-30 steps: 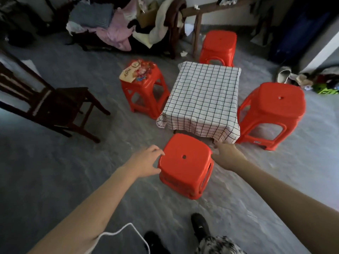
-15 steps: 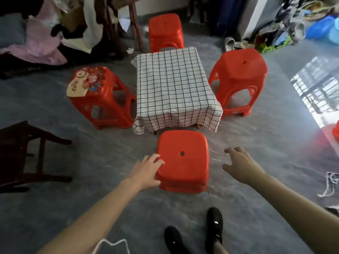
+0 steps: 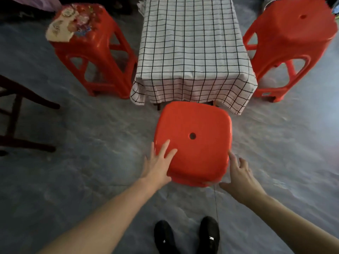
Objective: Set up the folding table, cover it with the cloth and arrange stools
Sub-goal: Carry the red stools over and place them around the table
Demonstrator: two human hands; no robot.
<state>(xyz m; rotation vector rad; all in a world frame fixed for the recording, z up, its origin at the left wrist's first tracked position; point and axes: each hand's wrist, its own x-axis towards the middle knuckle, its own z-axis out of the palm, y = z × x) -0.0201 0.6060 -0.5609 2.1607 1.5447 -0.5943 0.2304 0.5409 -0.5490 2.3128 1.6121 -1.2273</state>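
Grey, mottled floor [image 3: 95, 136] spreads round everything. Checked white cloth [image 3: 192, 48] covers the table, its hem hanging in soft folds at the near edge. Glossy red plastic stools stand on three sides: the left stool [image 3: 99, 52] carries a printed fan [image 3: 60, 30] on its seat, the right stool [image 3: 293, 43] is bare, and the near stool [image 3: 194, 143], rounded-square with a centre hole, sits just beside the cloth's near hem. Dark wooden chair [image 3: 16, 114] legs show at far left. Black shoes [image 3: 187, 235] stand below. Left hand [image 3: 157, 165] lies flat with straight fingers on the near stool's left corner; right hand [image 3: 238, 175], fingers spread, touches its right edge.
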